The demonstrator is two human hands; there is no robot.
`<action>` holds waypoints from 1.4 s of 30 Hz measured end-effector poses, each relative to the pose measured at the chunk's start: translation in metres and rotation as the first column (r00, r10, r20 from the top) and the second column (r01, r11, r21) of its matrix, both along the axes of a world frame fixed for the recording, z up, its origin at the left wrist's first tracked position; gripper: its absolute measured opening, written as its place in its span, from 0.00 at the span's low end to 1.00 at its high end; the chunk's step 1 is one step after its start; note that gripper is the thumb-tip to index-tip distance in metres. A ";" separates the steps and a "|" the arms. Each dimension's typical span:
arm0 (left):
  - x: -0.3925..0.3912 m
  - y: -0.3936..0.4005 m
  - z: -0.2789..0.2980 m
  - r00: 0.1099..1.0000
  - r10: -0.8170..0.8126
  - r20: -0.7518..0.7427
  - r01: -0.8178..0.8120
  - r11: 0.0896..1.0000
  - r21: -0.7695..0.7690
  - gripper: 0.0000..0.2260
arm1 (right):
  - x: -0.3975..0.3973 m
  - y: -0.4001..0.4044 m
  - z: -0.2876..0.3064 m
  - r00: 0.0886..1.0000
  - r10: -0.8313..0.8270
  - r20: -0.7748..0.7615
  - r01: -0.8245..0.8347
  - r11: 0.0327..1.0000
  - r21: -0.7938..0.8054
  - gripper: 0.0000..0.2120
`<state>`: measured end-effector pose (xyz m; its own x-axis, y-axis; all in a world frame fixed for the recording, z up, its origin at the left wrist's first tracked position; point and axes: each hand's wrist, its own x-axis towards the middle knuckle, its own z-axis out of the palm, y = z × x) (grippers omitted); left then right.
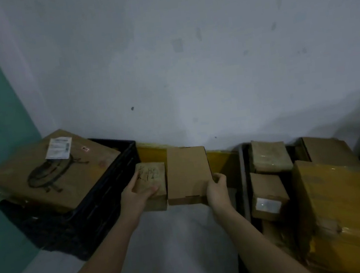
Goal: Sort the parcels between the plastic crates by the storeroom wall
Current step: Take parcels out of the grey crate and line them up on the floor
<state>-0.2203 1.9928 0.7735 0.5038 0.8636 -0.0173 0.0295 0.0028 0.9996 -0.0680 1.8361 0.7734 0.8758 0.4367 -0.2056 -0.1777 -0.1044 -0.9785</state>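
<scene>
I hold two parcels in the gap between the crates. My left hand (pixel 137 192) grips a small taped brown parcel (pixel 153 176) with scribbled writing on top. My right hand (pixel 217 188) holds the near right corner of a plain flat cardboard box (pixel 187 173), which touches the small parcel's right side. On the left stands a black plastic crate (pixel 105 202), and a big cardboard box (pixel 49 172) with a white label and a black drawing lies on it. On the right, a dark crate (pixel 246 173) holds several parcels, among them a small box with a white label (pixel 268 198).
A large yellow-taped box (pixel 347 211) fills the right side of the right crate. A yellow skirting strip (pixel 220 155) runs along the foot of the grey wall. A teal wall borders the left. Pale floor lies below my arms.
</scene>
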 end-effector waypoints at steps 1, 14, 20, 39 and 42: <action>0.000 0.010 -0.011 1.000 -0.006 -0.012 0.006 1.000 -0.020 0.40 | -0.001 0.011 -0.012 1.000 -0.009 -0.012 0.008 1.000 -0.026 0.17; 0.001 0.118 -0.168 0.944 -0.124 -0.307 0.078 0.984 -0.159 0.32 | -0.024 0.105 -0.154 0.932 -0.252 -0.261 0.164 0.934 -0.318 0.24; 0.014 0.131 -0.201 0.892 -0.174 -0.418 0.204 0.979 0.028 0.19 | -0.027 0.116 -0.192 0.978 -0.142 -0.152 0.052 0.874 -0.483 0.28; 0.051 0.176 -0.238 0.490 0.045 -0.871 0.812 0.341 0.474 0.27 | -0.018 0.145 -0.235 0.616 0.770 0.170 -0.179 0.346 -0.921 0.34; 0.068 0.202 -0.238 0.521 0.036 -0.853 0.756 0.445 0.480 0.26 | -0.006 0.166 -0.233 0.615 0.775 0.145 -0.208 0.337 -0.918 0.35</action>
